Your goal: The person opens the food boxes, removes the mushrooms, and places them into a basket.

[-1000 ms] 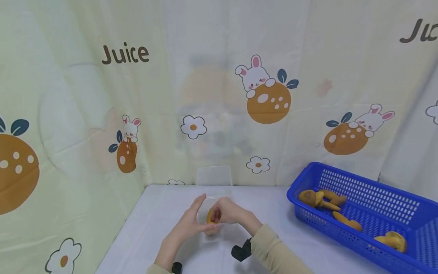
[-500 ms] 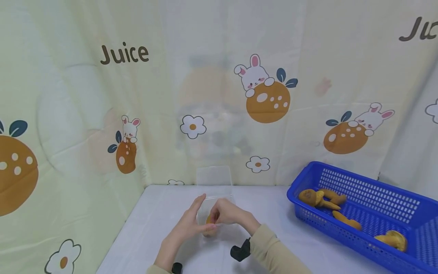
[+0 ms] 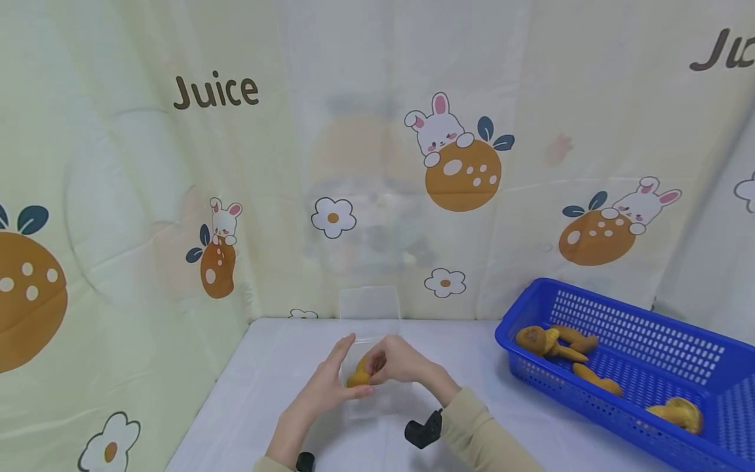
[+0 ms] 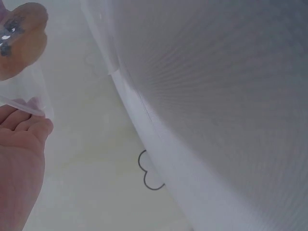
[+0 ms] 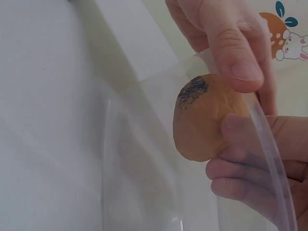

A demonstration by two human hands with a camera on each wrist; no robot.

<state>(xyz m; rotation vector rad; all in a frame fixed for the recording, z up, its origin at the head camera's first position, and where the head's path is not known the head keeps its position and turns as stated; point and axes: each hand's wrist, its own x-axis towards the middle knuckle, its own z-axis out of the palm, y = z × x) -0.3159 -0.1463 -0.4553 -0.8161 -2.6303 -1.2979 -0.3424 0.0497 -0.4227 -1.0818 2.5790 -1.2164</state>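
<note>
My right hand (image 3: 394, 359) pinches a yellow-brown mushroom (image 3: 358, 377) at the open top of a clear plastic box. In the right wrist view, the right fingers (image 5: 260, 178) show through the box wall behind the mushroom (image 5: 199, 120), whose rounded cap has a dark speckled patch. My left hand (image 3: 327, 380) grips the clear box (image 3: 377, 410) by its rim, thumb on the near side. In the left wrist view, the left fingers (image 4: 21, 118) lie at the rim, with the patched cap (image 4: 26, 36) above them.
A blue perforated basket (image 3: 596, 419) stands on the right with several mushrooms (image 3: 533, 341) inside. The box's clear lid (image 3: 369, 303) stands up against the printed curtain (image 3: 377, 164). Black devices (image 3: 423, 429) sit at both wrists. White cloth (image 3: 253, 367) covers the table.
The right hand has risen slightly and shifted right. The mushroom, lower in the box before and showing below the left thumb, has come up above it. The left hand has stayed in place.
</note>
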